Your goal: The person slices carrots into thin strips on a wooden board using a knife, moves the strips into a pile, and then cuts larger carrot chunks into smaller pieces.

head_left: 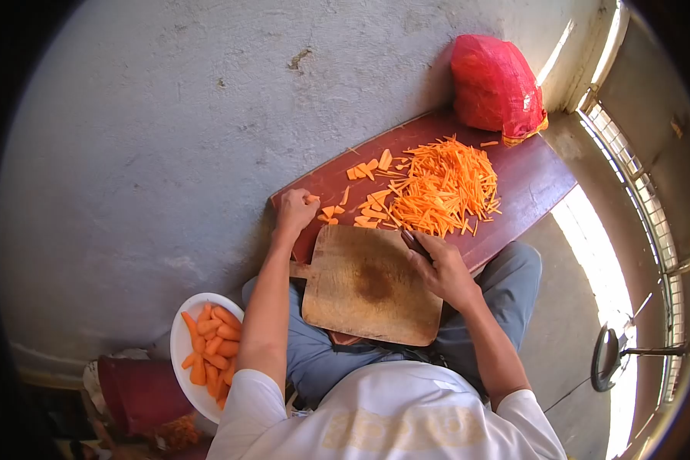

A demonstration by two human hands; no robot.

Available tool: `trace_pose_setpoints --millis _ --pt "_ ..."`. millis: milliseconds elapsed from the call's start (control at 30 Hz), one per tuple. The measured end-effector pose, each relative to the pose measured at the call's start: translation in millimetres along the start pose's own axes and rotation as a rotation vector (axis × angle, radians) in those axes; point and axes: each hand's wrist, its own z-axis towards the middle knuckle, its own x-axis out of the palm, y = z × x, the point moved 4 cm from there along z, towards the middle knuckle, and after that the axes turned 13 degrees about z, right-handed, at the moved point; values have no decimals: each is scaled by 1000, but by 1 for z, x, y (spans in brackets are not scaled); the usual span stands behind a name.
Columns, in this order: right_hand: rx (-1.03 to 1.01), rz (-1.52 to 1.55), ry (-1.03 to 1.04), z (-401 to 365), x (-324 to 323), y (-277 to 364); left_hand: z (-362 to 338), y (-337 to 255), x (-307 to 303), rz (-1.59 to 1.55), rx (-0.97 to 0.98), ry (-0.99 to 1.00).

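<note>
My left hand (294,213) is at the left end of the red bench, its fingers closed on a carrot piece (312,199). My right hand (446,270) grips a knife (415,244) at the upper right edge of the cutting board; only its dark handle shows clearly. The worn wooden cutting board (368,314) lies across my lap with nothing on it, its short handle pointing left. Just past the board are carrot slices (369,211) and a large heap of carrot strips (448,188).
A red mesh bag (494,88) stands at the far end of the bench (533,176), against the wall. A white bowl (178,337) of peeled carrots is at my left, beside a dark red bucket (134,395). A black wheel-like object (607,359) stands on the right.
</note>
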Motion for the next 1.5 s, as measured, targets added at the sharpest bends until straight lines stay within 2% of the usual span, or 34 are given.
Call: trace_pose_setpoints --millis 67,167,267,300,333,400,500,600,700,733,833,967,1033,1067,1167,1200,1300,1367,1433,1500 --pt "-75 -111 -7 0 -5 0 -5 -7 -4 -61 10 -18" --pt "-322 -371 -24 -13 8 4 -35 1 -3 38 238 -299" --pt "-113 -470 129 -26 8 5 -96 -51 -33 76 380 -412" --pt "-116 -497 147 -33 9 3 -127 -74 -41 192 454 -354" --pt "-115 -523 171 -42 9 0 -152 -80 -20 532 773 -426" --pt "-126 -560 229 -58 14 0 -202 -118 -6 309 634 -310" --pt "-162 -586 286 -72 24 8 -232 -148 10 75 553 -228" --pt "-199 -612 274 -74 25 12 -222 -148 5 -11 581 -311" --pt "-220 -671 255 -72 20 10 -193 -159 -19 -126 620 -244" --pt "-233 -718 248 -71 16 15 -181 -160 -20 -162 653 -159" --pt "-285 -784 267 -65 6 21 -153 -180 -32 -258 692 -128" --pt "-351 -908 315 -54 -12 26 -88 -205 0 109 768 -234" --pt "-389 -985 261 -47 -23 32 -52 -213 -6 146 768 -304" --pt "-394 -963 232 -46 -27 32 -41 -217 -9 165 769 -344" --pt "-343 -812 170 -50 -29 24 -43 -211 -21 -74 713 -430" --pt "-314 -745 155 -54 -27 20 -52 -202 -21 -175 661 -387" --pt "-23 -379 85 -67 -26 28 -109 -163 -17 -234 439 -216" --pt "114 -109 25 -73 -24 35 -155 -141 -15 -291 358 -95" --pt "259 78 49 -75 -18 42 -193 -126 -6 -334 361 -58" --pt "261 146 58 -74 -6 42 -206 -118 1 -322 402 -77"
